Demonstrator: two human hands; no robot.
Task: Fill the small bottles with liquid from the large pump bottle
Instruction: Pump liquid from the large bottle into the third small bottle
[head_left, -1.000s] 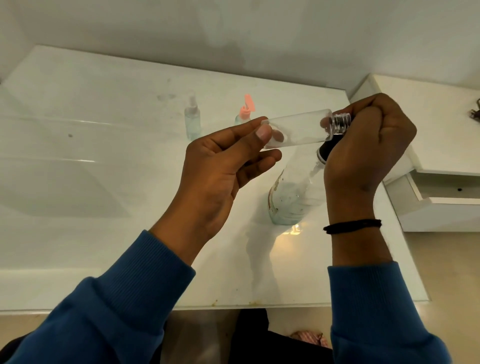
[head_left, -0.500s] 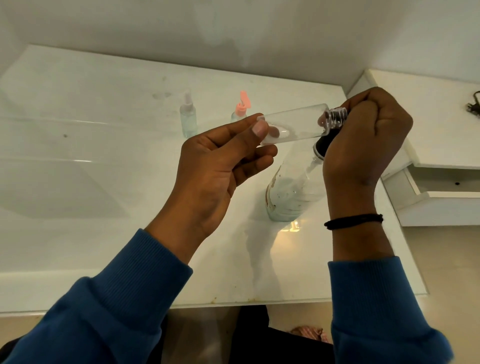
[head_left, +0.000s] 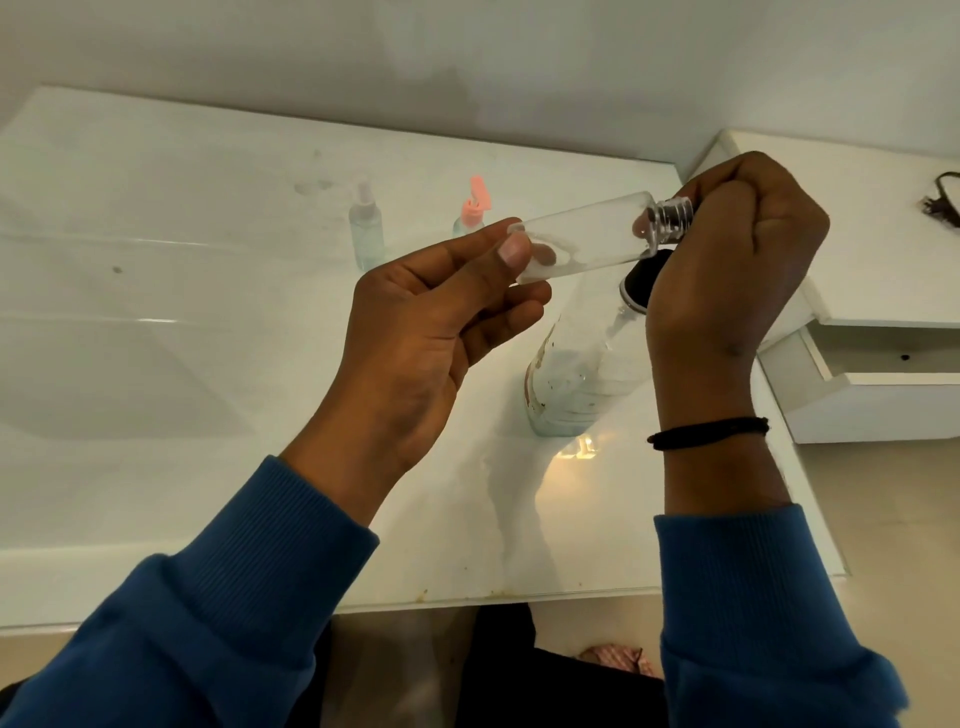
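Empty small bottle (head_left: 582, 236) pinched at base by left hand (head_left: 441, 317); neck gripped by curled right hand (head_left: 737, 254), above large pump bottle (head_left: 576, 374). Filling not yet begun. Two small bottles (head_left: 367, 228) kept near tabletop (head_left: 208, 467) far edge; their fill level cannot be told.

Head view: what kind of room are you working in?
Probably a bathroom or washroom: a glossy white counter against a plain wall, a white drawer unit beside it, and toiletry-type bottles, a small spray bottle and a pink-capped bottle.

Counter (head_left: 208, 467): white and glossy, its near edge stained.
Side unit (head_left: 857, 280): white, right of the counter, with an open compartment (head_left: 893, 353) below.
Cable (head_left: 943, 202): dark, lay on the unit's top.
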